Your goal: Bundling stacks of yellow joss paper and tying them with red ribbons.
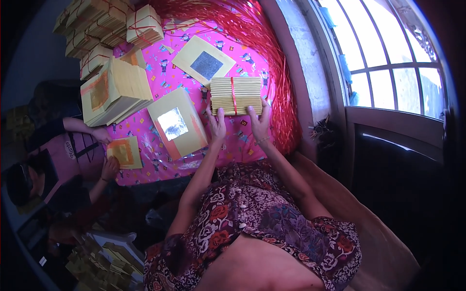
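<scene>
A bundle of folded cream-coloured joss paper [248,90], its edges stacked in rows, stands between my two hands on the pink tablecloth. One strand of red ribbon [234,92] runs across its middle. At the bundle's lower left, my left hand [217,127] grips the side, thumb on the front. My right hand [260,125] closes on the opposite lower side in the same way. A flat stack of joss paper with a silver square [174,123] lies left of my left hand. Just beyond the bundle is a sheet with a darker silver square [207,65].
Tied paper bundles [99,22] are piled at the far left. A tall loose paper stack [133,85] stands nearer. Red ribbon strands [277,72] drape along the right table edge. At left, another person's hands [110,167] rest on a gold-square sheet. A barred window [383,63] is right.
</scene>
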The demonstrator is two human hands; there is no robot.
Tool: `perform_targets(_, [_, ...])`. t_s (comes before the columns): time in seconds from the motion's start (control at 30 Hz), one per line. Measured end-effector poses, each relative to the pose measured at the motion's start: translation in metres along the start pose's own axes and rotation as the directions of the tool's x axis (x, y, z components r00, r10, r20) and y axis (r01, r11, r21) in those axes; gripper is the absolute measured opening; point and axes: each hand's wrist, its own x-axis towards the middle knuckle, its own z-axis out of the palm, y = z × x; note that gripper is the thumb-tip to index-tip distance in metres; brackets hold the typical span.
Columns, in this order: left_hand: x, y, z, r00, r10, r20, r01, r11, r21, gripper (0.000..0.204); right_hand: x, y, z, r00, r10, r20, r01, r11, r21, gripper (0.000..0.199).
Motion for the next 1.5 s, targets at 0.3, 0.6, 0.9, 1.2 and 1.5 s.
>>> perform_targets(0.3, [-0.012,0.02,0.004,0.996,-0.076,-0.041,0.076,0.997,-0.007,0.045,-0.012,-0.004,-0.012,0.991,0.124,-0.041,-0.129,0.98,-0.152,0.039])
perform_targets(0.6, [-0.017,-0.004,-0.007,0.999,-0.048,0.018,0.048,0.999,0.02,0.045,0.049,-0.003,-0.017,0.996,0.09,-0.019,-0.092,0.959,-0.269,0.064])
perform_targets(0.9, [-0.011,-0.014,-0.018,0.997,-0.013,0.081,0.011,1.0,0.02,0.045,0.068,0.006,-0.014,0.932,0.312,0.184,-0.286,0.945,-0.156,0.055])
perform_targets(1.2, [0.024,0.051,0.001,0.986,-0.137,0.091,0.14,0.99,-0.022,0.054,0.053,0.006,-0.025,0.897,0.413,0.156,-0.412,0.91,-0.04,0.064])
perform_targets(1.5, [0.028,0.03,-0.01,0.978,-0.185,0.098,0.173,0.978,0.116,0.048,0.057,-0.007,-0.027,0.806,0.475,0.353,-0.487,0.871,-0.063,0.067])
